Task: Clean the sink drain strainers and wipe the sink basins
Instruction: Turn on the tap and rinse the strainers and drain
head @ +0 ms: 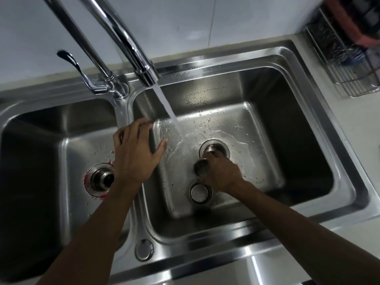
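A steel double sink fills the view. In the right basin (265,177) my right hand (221,173) grips a small metal strainer cup (201,167) just in front of the open drain (213,150). A second round strainer piece (200,192) lies on the basin floor below that hand. My left hand (134,151) hovers with spread, relaxed fingers over the divider between the basins, holding nothing. The left basin (41,161) has its strainer (100,178) seated in the drain, ringed with pink residue. Water runs from the faucet (131,50) into the right basin.
A wire rack (349,64) with dark items and a red cloth stands on the counter at the far right. The faucet lever (72,62) sticks out at the back left. A round cap (144,249) sits on the front rim. White tiles line the wall.
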